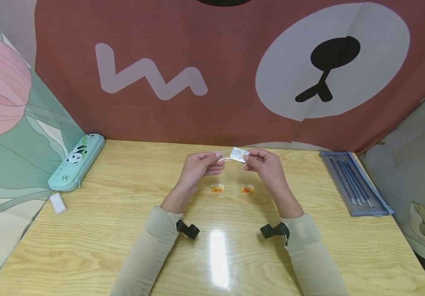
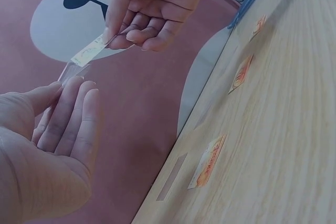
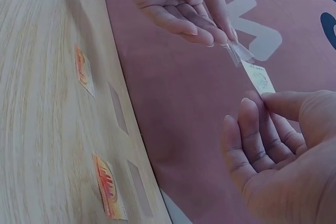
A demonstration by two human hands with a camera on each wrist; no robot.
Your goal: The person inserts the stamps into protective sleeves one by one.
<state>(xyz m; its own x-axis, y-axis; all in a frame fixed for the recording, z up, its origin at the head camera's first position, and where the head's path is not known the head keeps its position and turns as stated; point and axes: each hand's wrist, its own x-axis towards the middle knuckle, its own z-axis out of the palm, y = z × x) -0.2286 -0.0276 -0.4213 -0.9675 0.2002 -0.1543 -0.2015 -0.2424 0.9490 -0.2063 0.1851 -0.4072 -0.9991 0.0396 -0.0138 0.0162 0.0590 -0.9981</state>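
Both hands are raised over the back of the table, facing each other. In the head view my left hand [image 1: 202, 165] pinches a clear plastic sleeve [image 1: 225, 159] between thumb and fingers. My right hand [image 1: 266, 166] pinches a small pale printed card [image 1: 239, 154] by one end. The card's other end meets the mouth of the clear sleeve [image 3: 243, 53] in the right wrist view, and the two overlap there. The remaining fingers of both hands are spread below. Under them two small orange printed cards, a left one [image 1: 218, 188] and a right one [image 1: 247, 188], lie flat.
A mint panda pencil case [image 1: 77, 162] lies at the left edge, a white eraser-like block [image 1: 58, 203] in front of it. At the right edge is a blue zip pouch [image 1: 356, 183] with pens inside. A printed cloth [image 1: 160, 119] hangs behind the table.
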